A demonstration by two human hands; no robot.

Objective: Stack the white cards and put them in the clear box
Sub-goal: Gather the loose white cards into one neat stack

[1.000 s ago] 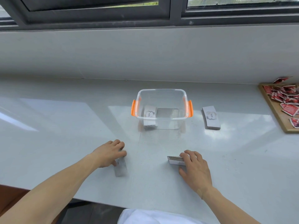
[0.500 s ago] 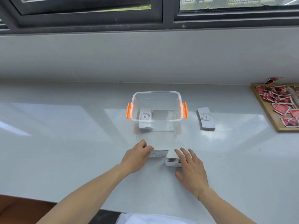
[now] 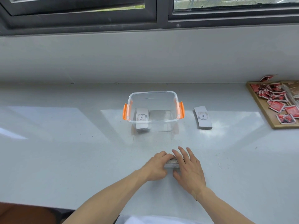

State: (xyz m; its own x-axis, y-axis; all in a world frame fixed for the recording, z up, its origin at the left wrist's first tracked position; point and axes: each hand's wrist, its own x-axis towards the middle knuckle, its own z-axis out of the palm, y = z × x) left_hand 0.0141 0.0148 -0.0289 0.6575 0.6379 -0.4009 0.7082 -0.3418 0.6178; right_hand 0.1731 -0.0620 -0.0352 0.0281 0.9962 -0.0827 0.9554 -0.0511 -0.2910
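A clear box (image 3: 153, 94) with orange handles stands in the middle of the white counter. Inside it, at the left, lies a stack of white cards (image 3: 142, 118) marked "love". Another stack of white cards (image 3: 202, 117) lies on the counter just right of the box. In front of the box, a small stack of white cards (image 3: 171, 163) rests on the counter, pressed between my left hand (image 3: 157, 166) and my right hand (image 3: 188, 168). Both hands cover most of that stack; only its striped near edge shows.
A wooden tray (image 3: 265, 113) at the far right holds several red packets. A wall and a window frame rise behind the counter. The counter's front edge runs under my forearms.
My left hand carried its cards rightward from the left and brought them onto the stack under my right hand. Both hands now meet around one stack.
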